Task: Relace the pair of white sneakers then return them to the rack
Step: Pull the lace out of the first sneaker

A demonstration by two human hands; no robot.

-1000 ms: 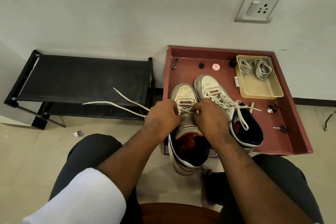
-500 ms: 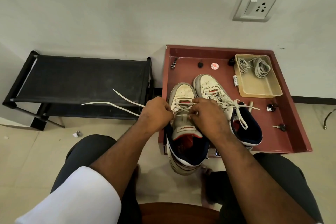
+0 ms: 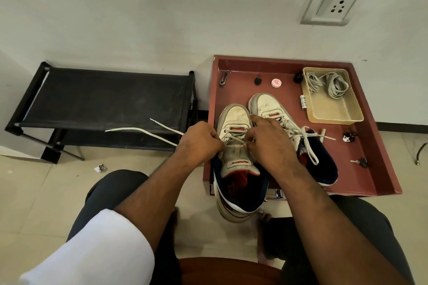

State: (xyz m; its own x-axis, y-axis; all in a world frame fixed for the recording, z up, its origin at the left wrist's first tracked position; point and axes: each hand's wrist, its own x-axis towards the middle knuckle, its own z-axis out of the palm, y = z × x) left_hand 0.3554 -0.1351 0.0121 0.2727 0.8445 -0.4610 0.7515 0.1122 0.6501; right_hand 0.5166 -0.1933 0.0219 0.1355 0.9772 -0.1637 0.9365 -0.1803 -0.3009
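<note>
- You are working on the left sneaker (image 3: 235,143), lying in the red tray (image 3: 375,169) w/ its heel over the front edge.
- Your left hand (image 3: 199,143) is gripping the lace (image 3: 141,131); both free ends are trailing out toward the black rack (image 3: 102,99).
- Your right hand (image 3: 268,143) is pinching the lace at an eyelet, fingers curled.
- The right sneaker (image 3: 273,109) is looking already laced & tied.
- Left to do, in my judgement: upper eyelets, the knot, then both shoes to the rack.

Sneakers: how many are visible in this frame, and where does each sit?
2. The left sneaker overhangs the near edge of the red tray, with both hands at its laces. The right sneaker lies beside it on the tray, already tied. None seem hidden.
</note>
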